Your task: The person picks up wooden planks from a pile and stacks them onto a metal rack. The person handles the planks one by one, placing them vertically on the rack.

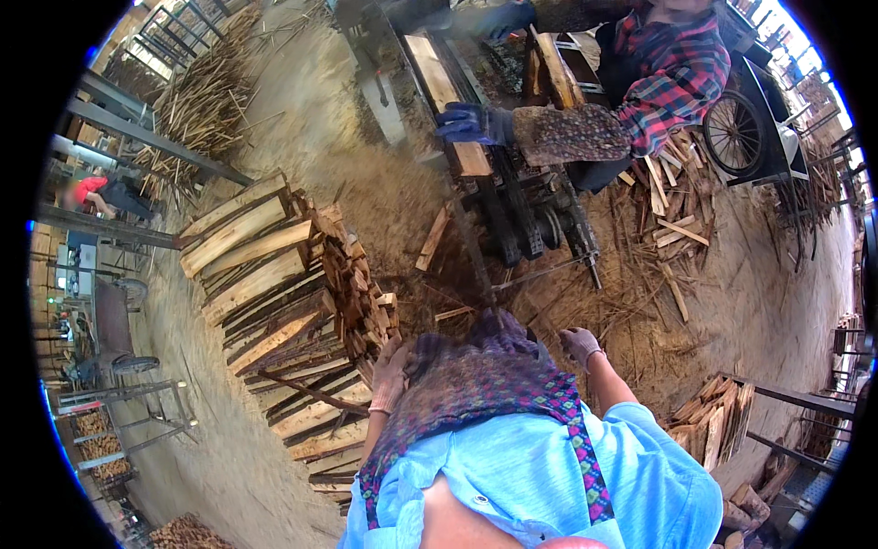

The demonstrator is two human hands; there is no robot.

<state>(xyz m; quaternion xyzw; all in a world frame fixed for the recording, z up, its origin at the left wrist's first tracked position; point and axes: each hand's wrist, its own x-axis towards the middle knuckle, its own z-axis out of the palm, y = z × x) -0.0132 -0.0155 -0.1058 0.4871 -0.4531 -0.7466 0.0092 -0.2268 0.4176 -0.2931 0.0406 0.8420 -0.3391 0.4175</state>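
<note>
My left hand (pixel 390 373), in a pale knit glove, is beside the end of a long stack of split wood slats (pixel 283 302). Its fingers point forward, with nothing visible in them. Over on the right, my right hand (pixel 580 346), gloved too, hangs away from my apron (pixel 494 375) with fingers loosely apart and empty. Ahead stands a dark sawing machine (pixel 526 215) with a plank (pixel 432 73) lying along it. A co-worker's blue-gloved hand (pixel 476 123) rests on that plank near its close end.
Loose wood pieces (pixel 672 206) litter the ground beside the machine, and one offcut (pixel 433 238) lies before it. A wheeled cart (pixel 736 134) is at far right. Another wood bundle (pixel 713 416) sits at my right. Thin sticks (pixel 197 105) are heaped at far left near a metal beam (pixel 165 137).
</note>
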